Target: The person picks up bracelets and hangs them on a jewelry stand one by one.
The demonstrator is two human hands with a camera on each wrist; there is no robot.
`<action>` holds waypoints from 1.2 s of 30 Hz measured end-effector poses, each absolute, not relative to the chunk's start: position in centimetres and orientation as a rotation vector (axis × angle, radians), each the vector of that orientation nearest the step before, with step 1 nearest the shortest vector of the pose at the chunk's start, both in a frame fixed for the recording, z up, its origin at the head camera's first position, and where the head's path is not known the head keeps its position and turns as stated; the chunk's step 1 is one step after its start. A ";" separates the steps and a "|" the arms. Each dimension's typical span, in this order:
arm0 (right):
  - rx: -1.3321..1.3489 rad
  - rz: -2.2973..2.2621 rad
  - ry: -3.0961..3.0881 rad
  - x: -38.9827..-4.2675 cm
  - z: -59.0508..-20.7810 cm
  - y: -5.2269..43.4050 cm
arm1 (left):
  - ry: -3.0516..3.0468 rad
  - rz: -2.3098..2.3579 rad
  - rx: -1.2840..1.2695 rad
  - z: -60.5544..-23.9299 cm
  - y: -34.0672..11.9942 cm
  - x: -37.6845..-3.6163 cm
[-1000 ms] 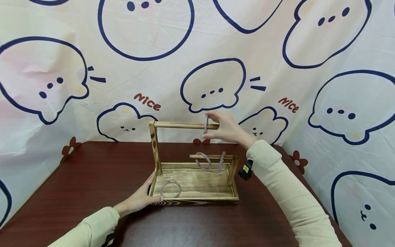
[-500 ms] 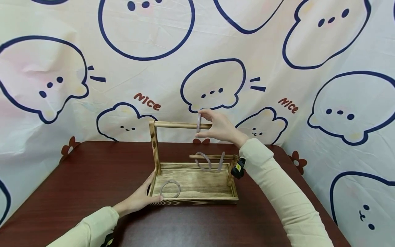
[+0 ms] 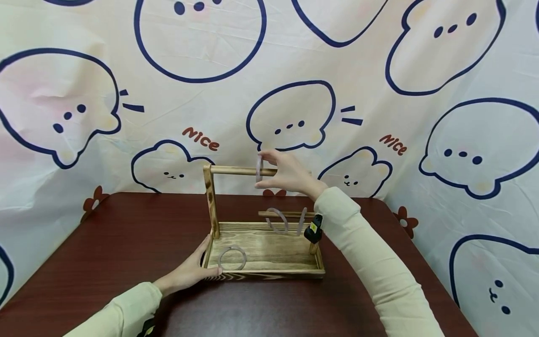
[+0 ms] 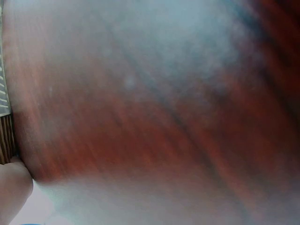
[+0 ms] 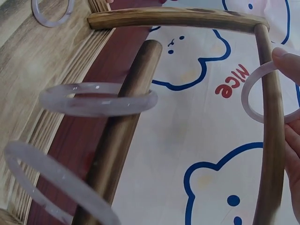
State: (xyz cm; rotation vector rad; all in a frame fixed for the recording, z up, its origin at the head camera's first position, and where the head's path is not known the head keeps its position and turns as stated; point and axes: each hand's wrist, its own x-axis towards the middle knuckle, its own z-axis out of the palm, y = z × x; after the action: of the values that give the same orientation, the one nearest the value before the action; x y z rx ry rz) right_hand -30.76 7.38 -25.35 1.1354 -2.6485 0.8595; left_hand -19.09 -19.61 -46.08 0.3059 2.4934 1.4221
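A wooden two-bar bangle rack with a tray base (image 3: pixel 269 244) stands on the table. My right hand (image 3: pixel 290 174) pinches a pale lilac bangle (image 3: pixel 258 169) between thumb and fingers, with the upper bar (image 3: pixel 231 171) running through it. In the right wrist view that held bangle (image 5: pixel 248 89) shows around the upper bar (image 5: pixel 273 159). On the lower bar (image 5: pixel 124 136) hang two more bangles, one near its free end (image 5: pixel 98 108), the other bangle (image 5: pixel 56 173) tilted. Another bangle (image 3: pixel 232 247) rests in the tray's front left corner. My left hand (image 3: pixel 189 270) grips that corner, thumb over the front rim.
The dark red-brown table (image 3: pixel 139 234) extends around the rack. A cartoon-print cloth (image 3: pixel 202 107) hangs close behind the table and at both sides. The left upright (image 3: pixel 212 201) carries the upper bar. My right sleeve partly covers the right upright (image 3: pixel 313 248).
My right hand has slid left along the upper bar with the bangle, towards the left upright. The left hand, the tray and the other bangles have stayed in place.
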 end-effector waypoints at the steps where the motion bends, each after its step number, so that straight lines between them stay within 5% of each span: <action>1: 1.135 0.867 -2.650 -30.7 -25.3 7.2 | 2.495 1.424 0.314 -46.1 -19.6 -19.1; 36: 1.165 0.769 -2.762 -30.9 -25.6 3.4 | 2.495 1.450 0.321 -46.1 -19.5 -19.2</action>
State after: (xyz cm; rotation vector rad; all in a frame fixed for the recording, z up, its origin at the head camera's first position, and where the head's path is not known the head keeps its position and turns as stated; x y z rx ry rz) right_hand -30.94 3.40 -25.56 1.1654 -2.7625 0.7688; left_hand -19.18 -19.51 -46.14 0.3206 2.4947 1.4505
